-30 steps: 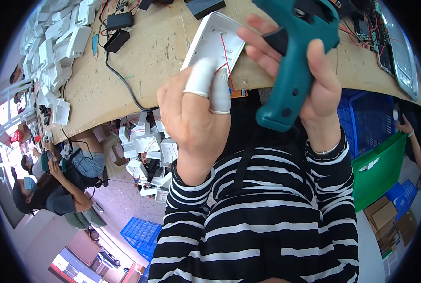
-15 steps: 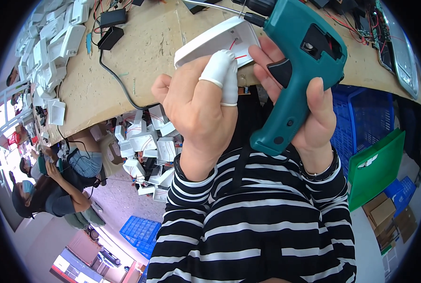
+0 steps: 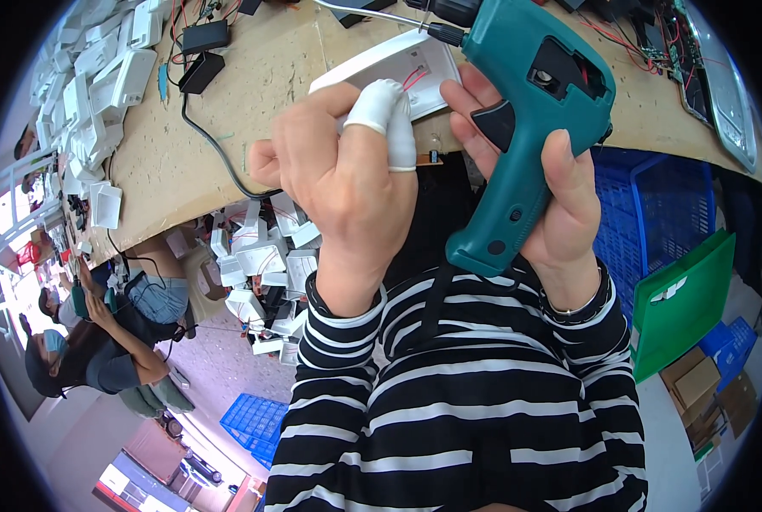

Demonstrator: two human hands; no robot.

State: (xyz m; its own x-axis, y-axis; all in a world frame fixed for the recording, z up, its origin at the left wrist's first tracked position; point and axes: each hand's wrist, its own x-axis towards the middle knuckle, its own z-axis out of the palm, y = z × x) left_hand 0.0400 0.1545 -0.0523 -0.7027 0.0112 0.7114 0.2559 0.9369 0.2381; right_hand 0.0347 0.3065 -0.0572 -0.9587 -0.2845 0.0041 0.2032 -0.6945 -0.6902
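Observation:
My left hand (image 3: 347, 175), with white finger cots on two fingers, grips a white plastic housing (image 3: 398, 72) that has thin red wires inside. My right hand (image 3: 547, 183) is wrapped around the handle of a teal electric screwdriver (image 3: 526, 111). The tool's dark nose points left, just above the housing's upper edge. Both hands are raised close to the camera, over the front edge of a wooden workbench (image 3: 253, 111). My sleeves are black with white stripes.
Many white housings (image 3: 91, 94) are stacked at the bench's left end, with black adapters (image 3: 202, 51) and a cable. More white parts (image 3: 261, 273) lie in a pile below the bench. A blue crate (image 3: 654, 222) and green bin (image 3: 688, 299) stand right. Other people (image 3: 99, 341) sit at lower left.
Both hands have come closer to the camera. The screwdriver has tilted so its nose swings left over the housing, and the housing has turned more edge-on.

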